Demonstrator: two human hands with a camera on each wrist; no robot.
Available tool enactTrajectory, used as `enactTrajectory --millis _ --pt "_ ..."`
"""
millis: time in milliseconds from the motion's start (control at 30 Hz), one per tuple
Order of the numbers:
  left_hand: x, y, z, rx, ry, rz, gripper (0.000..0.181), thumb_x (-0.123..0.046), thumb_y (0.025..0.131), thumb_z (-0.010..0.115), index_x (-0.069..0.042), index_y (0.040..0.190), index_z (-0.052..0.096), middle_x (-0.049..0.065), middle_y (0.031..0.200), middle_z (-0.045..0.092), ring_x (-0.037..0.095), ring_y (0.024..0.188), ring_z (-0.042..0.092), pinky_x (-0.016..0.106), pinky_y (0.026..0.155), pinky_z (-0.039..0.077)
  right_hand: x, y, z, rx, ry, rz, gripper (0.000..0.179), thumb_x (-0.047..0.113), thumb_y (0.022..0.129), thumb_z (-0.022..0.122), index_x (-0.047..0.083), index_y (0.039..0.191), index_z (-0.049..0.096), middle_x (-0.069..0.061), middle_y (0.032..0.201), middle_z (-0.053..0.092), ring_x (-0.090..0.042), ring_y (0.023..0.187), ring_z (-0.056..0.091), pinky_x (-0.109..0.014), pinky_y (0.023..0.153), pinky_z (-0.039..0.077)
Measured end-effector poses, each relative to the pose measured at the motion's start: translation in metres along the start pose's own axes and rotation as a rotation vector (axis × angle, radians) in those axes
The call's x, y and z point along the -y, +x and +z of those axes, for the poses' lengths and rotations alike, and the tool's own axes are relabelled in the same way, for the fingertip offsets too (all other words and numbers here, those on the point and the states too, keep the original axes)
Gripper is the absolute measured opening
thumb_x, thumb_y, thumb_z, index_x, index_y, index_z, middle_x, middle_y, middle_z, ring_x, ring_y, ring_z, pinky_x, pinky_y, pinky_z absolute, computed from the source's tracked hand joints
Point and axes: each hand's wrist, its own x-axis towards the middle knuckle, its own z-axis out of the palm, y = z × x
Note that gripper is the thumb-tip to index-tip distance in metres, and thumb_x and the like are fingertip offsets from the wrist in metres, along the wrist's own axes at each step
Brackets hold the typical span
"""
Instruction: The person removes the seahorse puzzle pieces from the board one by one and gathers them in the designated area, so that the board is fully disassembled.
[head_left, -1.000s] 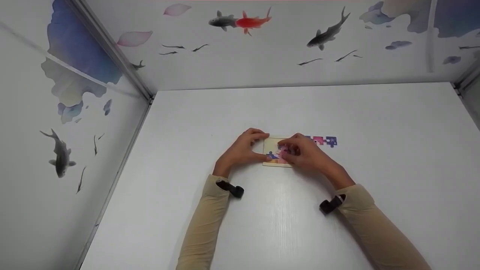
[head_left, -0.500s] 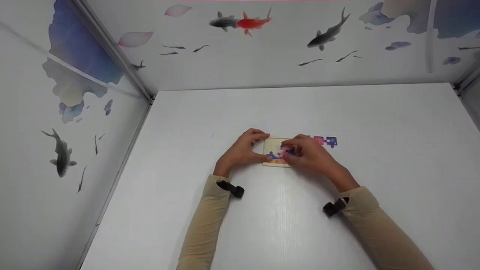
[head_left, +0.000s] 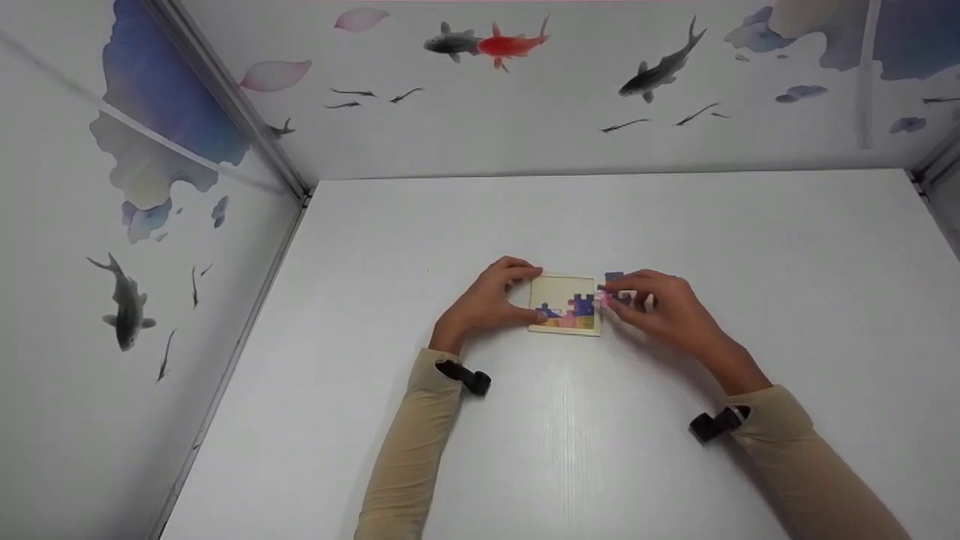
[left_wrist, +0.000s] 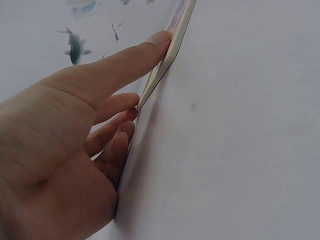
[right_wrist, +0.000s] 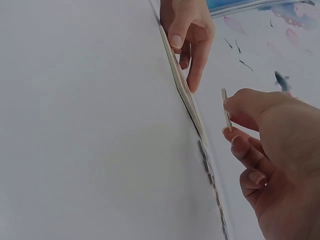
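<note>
A shallow wooden puzzle tray [head_left: 562, 289] lies flat on the table in the head view, with joined purple, pink and yellow jigsaw pieces [head_left: 583, 305] along its near side. My left hand [head_left: 487, 298] holds the tray's left side, its thumb on the near part and a fingertip at the far corner. Just past the tray's right edge, my right hand [head_left: 667, 307] pinches a pinkish jigsaw piece [right_wrist: 226, 110] between thumb and fingers. In the right wrist view that piece is seen edge-on, raised off the table. My right fingers partly cover it in the head view.
Loose jigsaw pieces [right_wrist: 206, 162] lie in a line on the table beside the tray; a purple one [head_left: 614, 277] shows behind my right fingers. White panels painted with fish [head_left: 660, 67] stand along the table's back and left edges.
My right hand has moved right, from over the tray to beyond its right edge, with the jigsaw piece in its fingers. More of the joined pieces now shows. My left hand stays put.
</note>
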Motion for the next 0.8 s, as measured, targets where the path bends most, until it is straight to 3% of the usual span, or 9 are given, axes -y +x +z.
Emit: enactTrajectory --millis 133,267,467,600,800 --pt "0.001 0.0 0.0 0.0 -0.013 0.005 0.083 -0.042 0.085 0.094 -0.02 0.157 0.06 0.0 0.158 0.05 0.021 0.147 0.048 0.042 0.126 0.04 -0.01 -0.009 -0.017 -0.05 -0.021 0.0 0.032 0.014 0.095 0.085 0.016 0.127 0.082 -0.006 0.12 0.079 -0.012 0.079 0.062 -0.015 0.065 0.05" --pt "0.002 0.0 0.0 0.003 -0.015 -0.005 0.083 -0.044 0.085 0.094 -0.022 0.157 0.059 -0.001 0.159 0.05 0.02 0.147 0.047 0.041 0.127 0.04 -0.02 -0.018 -0.032 -0.049 -0.056 0.043 0.032 0.014 0.095 0.086 0.017 0.126 0.083 -0.007 0.122 0.08 -0.012 0.08 0.062 -0.014 0.065 0.05" --pt "0.0 0.0 0.0 0.005 -0.001 -0.014 0.082 -0.045 0.085 0.093 -0.023 0.156 0.06 -0.001 0.159 0.05 0.02 0.147 0.048 0.041 0.127 0.04 -0.029 -0.029 -0.045 0.022 -0.095 0.127 0.029 0.012 0.094 0.086 0.018 0.122 0.084 -0.009 0.122 0.081 -0.015 0.082 0.064 -0.016 0.066 0.051" --pt "0.0 -0.001 0.0 0.006 -0.011 -0.02 0.082 -0.045 0.085 0.093 -0.023 0.156 0.06 -0.001 0.158 0.05 0.021 0.146 0.049 0.042 0.126 0.042 -0.027 -0.03 -0.046 0.071 -0.131 0.137 0.03 0.008 0.093 0.085 0.016 0.122 0.084 -0.01 0.123 0.081 -0.018 0.084 0.064 -0.016 0.07 0.051" --pt "0.0 -0.001 0.0 -0.002 -0.022 -0.021 0.081 -0.046 0.084 0.093 -0.023 0.155 0.061 -0.002 0.157 0.051 0.019 0.147 0.048 0.042 0.127 0.04 -0.019 -0.027 -0.042 0.119 -0.233 0.186 0.028 0.012 0.095 0.084 0.014 0.123 0.084 -0.012 0.121 0.081 -0.022 0.085 0.065 -0.029 0.074 0.053"
